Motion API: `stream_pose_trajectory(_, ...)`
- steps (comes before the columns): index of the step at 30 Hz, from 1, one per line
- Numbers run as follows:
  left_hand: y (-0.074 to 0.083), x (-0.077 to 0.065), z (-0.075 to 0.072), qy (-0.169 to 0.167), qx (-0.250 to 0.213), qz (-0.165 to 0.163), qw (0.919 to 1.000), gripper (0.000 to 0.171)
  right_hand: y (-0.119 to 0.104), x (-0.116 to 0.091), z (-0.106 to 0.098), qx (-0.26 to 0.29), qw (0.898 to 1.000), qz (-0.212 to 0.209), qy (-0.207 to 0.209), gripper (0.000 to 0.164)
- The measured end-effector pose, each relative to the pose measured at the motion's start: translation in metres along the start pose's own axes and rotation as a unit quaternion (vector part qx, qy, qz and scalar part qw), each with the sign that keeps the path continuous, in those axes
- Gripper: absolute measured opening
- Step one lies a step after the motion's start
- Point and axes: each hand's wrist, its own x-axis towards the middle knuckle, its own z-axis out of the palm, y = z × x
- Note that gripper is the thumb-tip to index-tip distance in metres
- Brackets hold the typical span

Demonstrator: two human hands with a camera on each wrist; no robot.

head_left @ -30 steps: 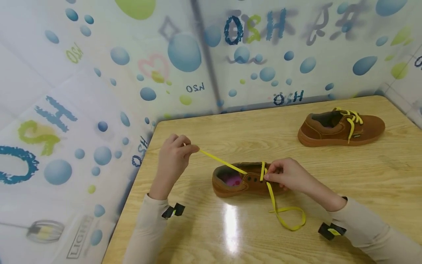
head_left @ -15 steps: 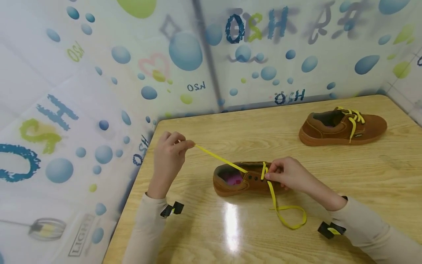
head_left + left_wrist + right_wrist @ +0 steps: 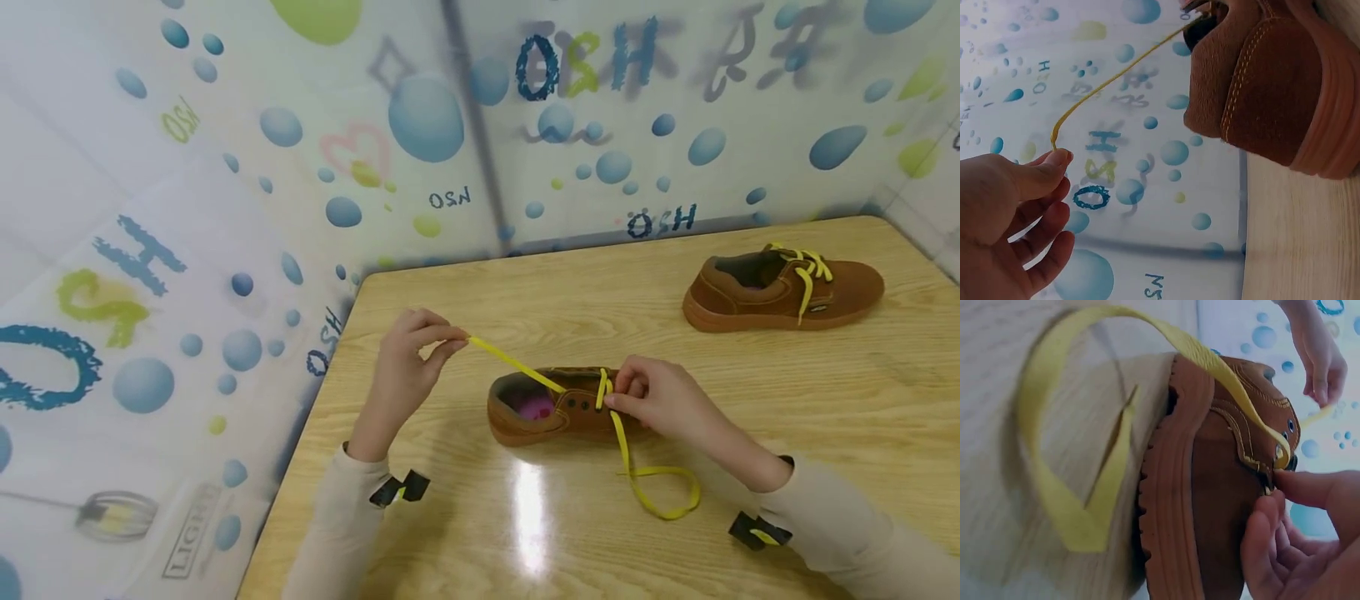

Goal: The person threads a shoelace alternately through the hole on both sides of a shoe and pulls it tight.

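A brown shoe [image 3: 525,429] with a pink insole lies on the table, toe to the right and partly behind my right hand. A yellow shoelace [image 3: 517,364] is threaded through its front eyelets. My left hand [image 3: 408,367] pinches one lace end between thumb and forefinger, up and to the left of the shoe. That strand runs taut to the rear eyelet, as the left wrist view also shows. Over the lacing, my right hand [image 3: 663,396] pinches the lace beside the front eyelets with thumb and curled fingers. The lace's other end [image 3: 1110,475] lies looped on the table.
A second brown shoe [image 3: 847,292], its yellow lace tied through, stands at the table's back right. The wooden table [image 3: 465,533] meets a patterned wall [image 3: 637,167] at the back and left.
My left hand first drew back up and left a little, then came right, toward the shoe, still pinching the lace. My right hand holds nearly still.
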Motion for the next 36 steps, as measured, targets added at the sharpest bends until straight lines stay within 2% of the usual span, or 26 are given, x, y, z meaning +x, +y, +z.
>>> stream_pose_trajectory(2, 0.004, -0.001, 0.004, -0.029, -0.018, -0.006, 0.9994, 0.008, -0.001, -0.006, 0.001, -0.008, 1.000, -0.005, 0.015, 0.019)
stream_pose_trajectory(4, 0.008, -0.002, 0.009, -0.060, -0.016, -0.004, 0.9981, 0.008, -0.001, -0.013, 0.002, 0.001, 1.000, -0.001, 0.021, 0.022)
stream_pose_trajectory(9, 0.018, -0.003, 0.024, -0.131, 0.029, 0.030, 0.9905, 0.007, -0.003, -0.025, 0.004, 0.071, 0.996, 0.054, -0.014, 0.038)
stream_pose_trajectory(12, 0.023, -0.004, 0.033, -0.162, 0.060, 0.059, 0.9831, 0.007, -0.002, -0.029, 0.007, 0.105, 0.990, 0.086, -0.037, 0.046)
stream_pose_trajectory(16, 0.029, -0.004, 0.043, -0.211, 0.096, 0.093, 0.9684, 0.009, 0.001, -0.031, 0.012, 0.143, 0.985, 0.085, -0.045, 0.047)
stream_pose_trajectory(19, 0.034, -0.005, 0.047, -0.242, 0.108, 0.099, 0.9591, 0.014, 0.003, -0.033, 0.013, 0.184, 0.979, 0.074, -0.049, 0.043)
stream_pose_trajectory(22, 0.037, -0.006, 0.051, -0.244, 0.111, 0.090, 0.9591, 0.017, 0.003, -0.036, 0.011, 0.230, 0.969, 0.061, -0.060, 0.039)
stream_pose_trajectory(26, 0.042, -0.002, 0.058, -0.201, 0.101, 0.079, 0.9713, 0.019, 0.000, -0.040, 0.004, 0.284, 0.953, 0.051, -0.086, 0.034)
stream_pose_trajectory(29, 0.047, 0.003, 0.066, -0.179, 0.088, 0.079, 0.9767, 0.021, -0.003, -0.044, -0.003, 0.308, 0.944, 0.046, -0.104, 0.029)
stream_pose_trajectory(32, 0.048, 0.007, 0.076, -0.201, 0.070, 0.081, 0.9737, 0.029, -0.004, -0.048, -0.012, 0.326, 0.937, 0.034, -0.116, 0.022)
stream_pose_trajectory(36, 0.046, 0.007, 0.090, -0.252, 0.055, 0.081, 0.9628, 0.033, -0.005, -0.053, -0.027, 0.348, 0.929, 0.007, -0.128, 0.014)
